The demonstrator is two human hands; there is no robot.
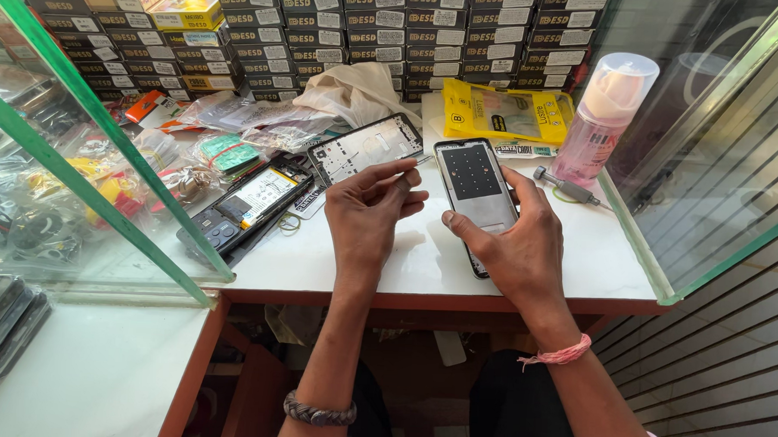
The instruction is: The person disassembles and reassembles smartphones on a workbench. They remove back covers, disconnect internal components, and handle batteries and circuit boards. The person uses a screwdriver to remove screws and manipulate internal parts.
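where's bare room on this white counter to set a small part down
Bare patches: the front strip of the white counter between the left hand and right hand, and the right side between the screwdriver and the counter's front edge. The back left is crowded with plastic bags and an opened phone.

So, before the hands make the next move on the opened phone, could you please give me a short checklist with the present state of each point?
1. Right hand steadies the opened phone on the white counter: ok.
2. Left hand holds a thin metal tool near the phone's upper left corner: ok; whether the tip touches the phone, cannot tell.
3. Phone lies flat, inside facing up: ok.
4. Detached frame lies apart from the phone, to its left: ok.
5. Screwdriver lies close beside the right hand: ok.
6. Pink spray bottle stands upright with its cap on: ok.
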